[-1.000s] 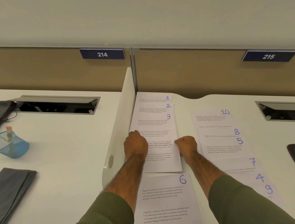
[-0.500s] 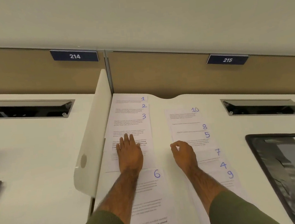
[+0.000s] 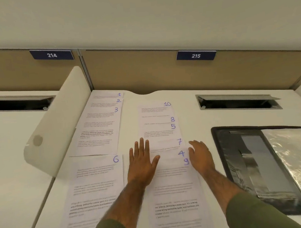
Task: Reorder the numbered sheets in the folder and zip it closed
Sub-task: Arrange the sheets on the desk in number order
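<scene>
Numbered white sheets lie on the white desk [image 3: 191, 110]. Sheets 1, 2 and 3 [image 3: 100, 129] are stacked stepwise at the left, with sheet 6 [image 3: 96, 187] below them. A second overlapping column holds sheets 10 [image 3: 154, 109], 8, 5, 7, 4 [image 3: 171, 154] and 9 [image 3: 175, 193]. My left hand [image 3: 141, 163] lies flat with spread fingers on the left edge of that column, beside sheets 7 and 4. My right hand [image 3: 200, 156] rests flat at the column's right edge next to the 4 and 9. The open black folder [image 3: 256, 162] lies to the right.
A white curved divider [image 3: 55, 122] stands left of the sheets, separating the neighbouring desk. A cable hatch [image 3: 236, 102] is open at the back right. A tan partition with labels 214 and 215 closes the back.
Both hands have left the 1-2-3 stack and moved right to the second column, opening flat on either side of sheets 4 and 9. The view has shifted right.
</scene>
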`<state>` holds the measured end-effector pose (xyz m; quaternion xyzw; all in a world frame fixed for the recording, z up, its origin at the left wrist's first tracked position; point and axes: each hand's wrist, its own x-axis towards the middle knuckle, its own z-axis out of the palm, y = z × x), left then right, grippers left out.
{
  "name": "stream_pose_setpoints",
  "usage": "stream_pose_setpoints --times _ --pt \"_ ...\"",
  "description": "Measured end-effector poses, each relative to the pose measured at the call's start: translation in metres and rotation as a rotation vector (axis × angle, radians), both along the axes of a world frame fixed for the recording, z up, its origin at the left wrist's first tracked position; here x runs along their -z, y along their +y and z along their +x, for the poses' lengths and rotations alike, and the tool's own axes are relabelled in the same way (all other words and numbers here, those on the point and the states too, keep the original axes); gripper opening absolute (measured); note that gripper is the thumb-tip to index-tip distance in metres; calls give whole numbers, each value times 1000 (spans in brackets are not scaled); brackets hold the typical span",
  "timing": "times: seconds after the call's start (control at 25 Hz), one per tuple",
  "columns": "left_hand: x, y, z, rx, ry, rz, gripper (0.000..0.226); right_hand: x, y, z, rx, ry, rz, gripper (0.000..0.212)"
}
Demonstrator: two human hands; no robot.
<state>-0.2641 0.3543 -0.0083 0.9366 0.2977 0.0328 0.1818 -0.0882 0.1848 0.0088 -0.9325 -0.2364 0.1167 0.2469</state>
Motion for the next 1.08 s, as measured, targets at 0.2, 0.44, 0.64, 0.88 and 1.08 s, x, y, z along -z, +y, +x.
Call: stream_pose_setpoints --times 0.2,0.44,0.64,0.88,1.08 --pt "24 -53 -1 23 116 40 91 7 -43 23 -90 44 16 43" --pt "46 -57 -6 -42 208 81 85 14 -40 43 -207 171 11 46" --pt "47 -68 11 -53 200 82 87 11 -26 55 -278 242 -55 50" --pt "50 -77 23 -52 184 100 89 12 -13 73 -307 291 -123 54" --pt "51 -76 24 -58 186 106 85 14 -3 83 -244 332 -96 26"
